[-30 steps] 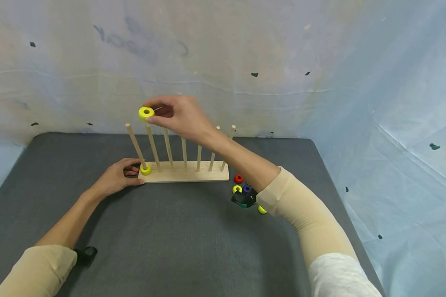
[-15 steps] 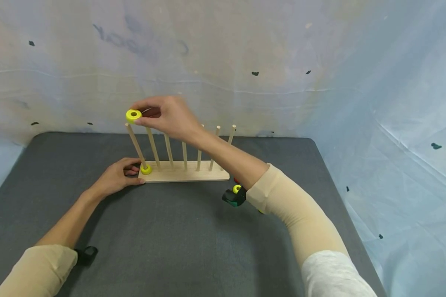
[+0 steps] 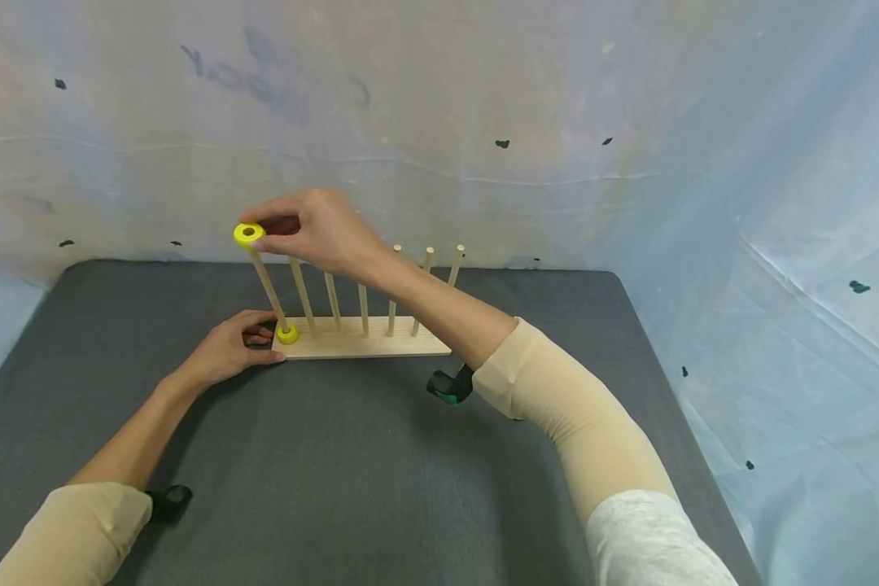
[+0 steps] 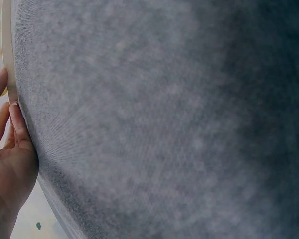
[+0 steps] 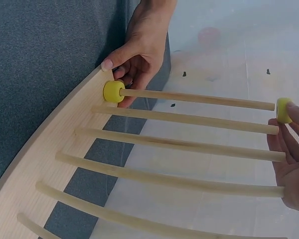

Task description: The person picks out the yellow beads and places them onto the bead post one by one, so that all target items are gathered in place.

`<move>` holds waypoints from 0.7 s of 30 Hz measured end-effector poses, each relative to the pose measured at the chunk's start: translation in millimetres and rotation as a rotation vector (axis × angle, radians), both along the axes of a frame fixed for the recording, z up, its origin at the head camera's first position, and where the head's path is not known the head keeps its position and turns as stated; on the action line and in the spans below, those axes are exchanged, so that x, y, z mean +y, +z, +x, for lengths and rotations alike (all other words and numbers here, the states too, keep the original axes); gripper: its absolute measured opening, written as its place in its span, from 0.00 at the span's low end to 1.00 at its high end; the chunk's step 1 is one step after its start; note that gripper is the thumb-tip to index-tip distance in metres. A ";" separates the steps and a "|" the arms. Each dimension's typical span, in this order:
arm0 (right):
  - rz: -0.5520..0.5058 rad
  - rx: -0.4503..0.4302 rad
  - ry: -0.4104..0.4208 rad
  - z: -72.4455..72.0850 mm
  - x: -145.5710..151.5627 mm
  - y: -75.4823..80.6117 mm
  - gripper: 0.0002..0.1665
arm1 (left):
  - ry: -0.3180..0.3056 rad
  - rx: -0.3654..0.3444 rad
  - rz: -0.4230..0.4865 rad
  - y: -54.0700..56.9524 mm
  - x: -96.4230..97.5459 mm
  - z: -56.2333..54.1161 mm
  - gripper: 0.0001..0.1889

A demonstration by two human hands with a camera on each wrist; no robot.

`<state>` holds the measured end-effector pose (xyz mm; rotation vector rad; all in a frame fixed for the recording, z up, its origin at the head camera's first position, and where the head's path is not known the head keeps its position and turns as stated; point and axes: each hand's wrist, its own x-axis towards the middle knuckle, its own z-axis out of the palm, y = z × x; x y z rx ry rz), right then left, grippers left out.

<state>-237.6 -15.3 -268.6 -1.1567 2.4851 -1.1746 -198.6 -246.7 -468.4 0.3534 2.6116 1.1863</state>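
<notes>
A wooden peg stand, a flat base with several upright pegs, stands on the dark table. My left hand holds the base at its left end, thumb on the front corner and fingers at the end edge. Around the foot of the leftmost peg sits a yellow ring. Between thumb and fingertips, my right hand pinches a second yellow ring right at that peg's tip. In the right wrist view a thin gap shows between ring and peg end. The left wrist view shows mostly tabletop.
The grey tabletop runs back to a pale plastic sheet hanging behind and at the right. My right forearm crosses above the stand's right pegs. A black wrist strap hangs below it.
My right hand has moved left and slightly down with its ring, from above the second peg to the leftmost peg's tip. The forearm now hides the loose rings at right. The left hand stays put.
</notes>
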 end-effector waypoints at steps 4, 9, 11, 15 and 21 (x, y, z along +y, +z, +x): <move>0.021 -0.002 0.003 -0.3 -1.6 0.7 0.23 | 0.001 -0.002 0.000 0.4 -1.1 0.3 0.41; 0.057 0.024 0.011 -1.3 -4.3 1.3 0.22 | 0.005 -0.007 0.005 1.0 -2.1 1.4 0.41; 0.070 0.023 0.013 -2.0 -5.9 1.4 0.23 | 0.005 -0.010 0.006 0.8 -2.3 1.8 0.41; 0.086 0.009 0.012 -3.2 -8.9 1.4 0.22 | 0.010 -0.015 0.008 1.1 -2.8 2.2 0.41; 0.129 -0.020 -0.003 -4.2 -11.6 1.9 0.20 | 0.016 -0.015 0.003 1.5 -2.5 2.2 0.41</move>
